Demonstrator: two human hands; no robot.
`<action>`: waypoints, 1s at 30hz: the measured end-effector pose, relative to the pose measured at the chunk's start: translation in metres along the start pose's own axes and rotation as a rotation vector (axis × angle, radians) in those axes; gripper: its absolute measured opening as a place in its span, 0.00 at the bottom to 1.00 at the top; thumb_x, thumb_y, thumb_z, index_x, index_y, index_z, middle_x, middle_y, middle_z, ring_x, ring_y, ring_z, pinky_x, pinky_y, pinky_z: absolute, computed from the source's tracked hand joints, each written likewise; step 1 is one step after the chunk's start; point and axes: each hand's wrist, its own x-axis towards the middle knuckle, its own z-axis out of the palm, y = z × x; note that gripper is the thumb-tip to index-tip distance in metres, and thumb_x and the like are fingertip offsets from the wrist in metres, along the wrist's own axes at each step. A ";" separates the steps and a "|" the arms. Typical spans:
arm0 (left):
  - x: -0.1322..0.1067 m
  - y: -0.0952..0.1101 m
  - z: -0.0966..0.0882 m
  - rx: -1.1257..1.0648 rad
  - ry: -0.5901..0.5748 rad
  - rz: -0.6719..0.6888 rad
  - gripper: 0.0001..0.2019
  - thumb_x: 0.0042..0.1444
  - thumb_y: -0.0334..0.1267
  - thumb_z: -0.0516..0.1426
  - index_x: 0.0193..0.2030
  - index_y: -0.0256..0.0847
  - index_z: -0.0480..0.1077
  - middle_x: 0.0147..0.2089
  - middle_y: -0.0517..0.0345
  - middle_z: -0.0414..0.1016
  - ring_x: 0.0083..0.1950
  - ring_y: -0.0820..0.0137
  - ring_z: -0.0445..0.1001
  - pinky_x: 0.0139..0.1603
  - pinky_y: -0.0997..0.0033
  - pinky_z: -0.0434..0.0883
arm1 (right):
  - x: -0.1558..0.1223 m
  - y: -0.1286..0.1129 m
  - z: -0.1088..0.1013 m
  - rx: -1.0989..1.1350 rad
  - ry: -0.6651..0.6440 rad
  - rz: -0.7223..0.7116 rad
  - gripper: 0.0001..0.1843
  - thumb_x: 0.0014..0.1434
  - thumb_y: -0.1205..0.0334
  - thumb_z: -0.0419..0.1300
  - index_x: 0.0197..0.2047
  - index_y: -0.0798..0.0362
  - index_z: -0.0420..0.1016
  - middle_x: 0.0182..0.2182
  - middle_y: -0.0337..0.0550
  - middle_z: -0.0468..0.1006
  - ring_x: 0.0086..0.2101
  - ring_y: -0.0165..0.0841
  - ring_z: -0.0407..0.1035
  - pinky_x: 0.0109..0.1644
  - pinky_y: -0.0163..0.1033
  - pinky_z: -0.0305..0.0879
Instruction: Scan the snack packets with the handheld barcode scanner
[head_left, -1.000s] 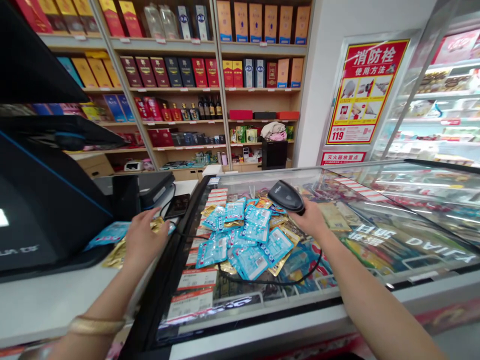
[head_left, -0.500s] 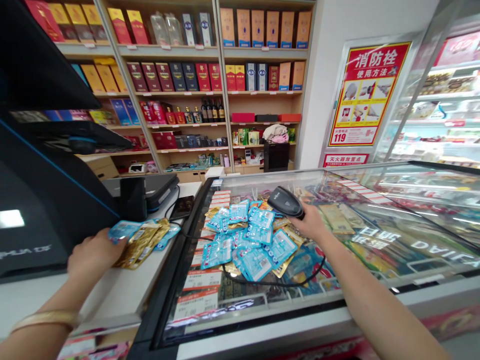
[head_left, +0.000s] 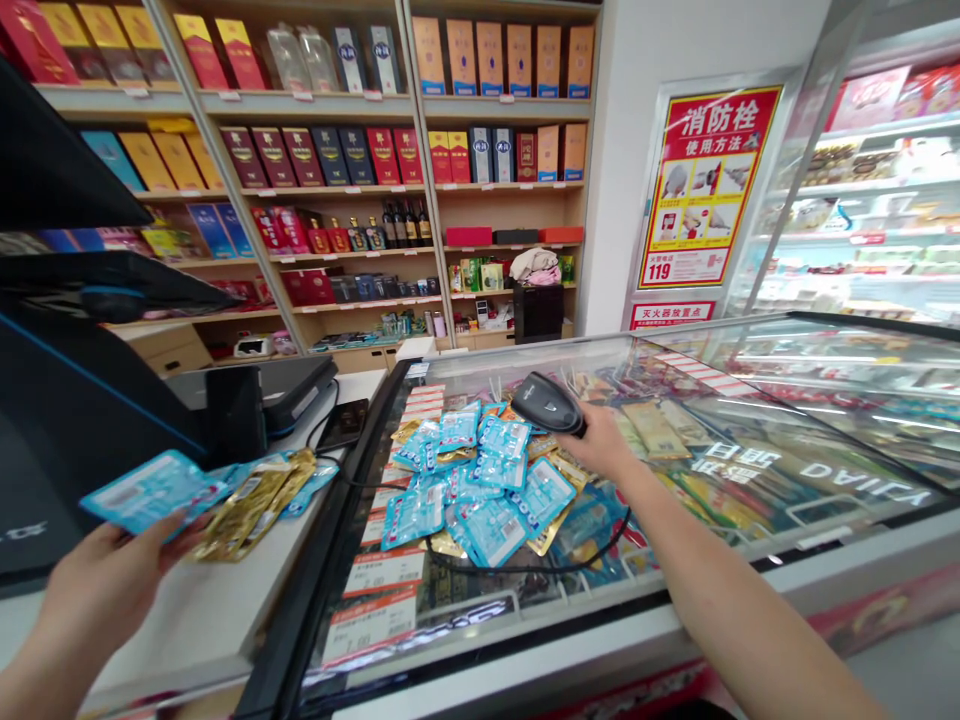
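Bright, even indoor light; glare streaks the freezer lid (head_left: 750,420), and edges bend and blur with wide-angle distortion.

Only hands and forearms are shown. The left grip (head_left: 97,590) and the right grip (head_left: 600,445) are bare hands. Each is carried on a slim forearm, left uncovered down to the lower edge, and the right one is seen at greater length.

Light blue with white print: the packet (head_left: 142,492) in your left hand (head_left: 97,585). Shiny gold, some blue showing: the stack (head_left: 251,500) on the white worktop (head_left: 202,610). Your heap (head_left: 480,480) on the freezer glass (head_left: 750,440) is the same light blue, white-spotted, gold beneath. Black scanner (head_left: 549,403) in your right hand (head_left: 600,447), black cable (head_left: 525,569). Black screen (head_left: 75,420), thin blue line. Red poster (head_left: 705,185), yellow border. Orange boxes (head_left: 495,55) up top.
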 end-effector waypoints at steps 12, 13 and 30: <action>-0.149 0.071 0.150 -0.536 -0.519 0.014 0.17 0.41 0.39 0.64 0.38 0.37 0.70 0.39 0.53 0.79 0.38 0.63 0.80 0.45 0.59 0.77 | 0.001 -0.004 -0.001 0.113 -0.106 -0.049 0.09 0.48 0.62 0.61 0.35 0.53 0.75 0.30 0.43 0.79 0.31 0.36 0.72 0.36 0.37 0.66; -0.159 0.072 0.164 -0.559 -0.555 0.009 0.15 0.43 0.39 0.63 0.38 0.37 0.70 0.40 0.52 0.79 0.38 0.63 0.80 0.45 0.59 0.77 | 0.001 -0.005 -0.001 0.128 -0.126 -0.054 0.10 0.47 0.63 0.61 0.36 0.52 0.75 0.31 0.43 0.79 0.32 0.36 0.72 0.37 0.37 0.66; -0.199 0.063 0.193 -0.153 -0.531 0.254 0.07 0.48 0.38 0.58 0.22 0.42 0.68 0.24 0.53 0.77 0.33 0.61 0.78 0.35 0.64 0.74 | -0.001 -0.026 -0.006 0.279 -0.323 -0.140 0.10 0.46 0.67 0.62 0.35 0.53 0.75 0.29 0.39 0.78 0.30 0.33 0.72 0.37 0.34 0.66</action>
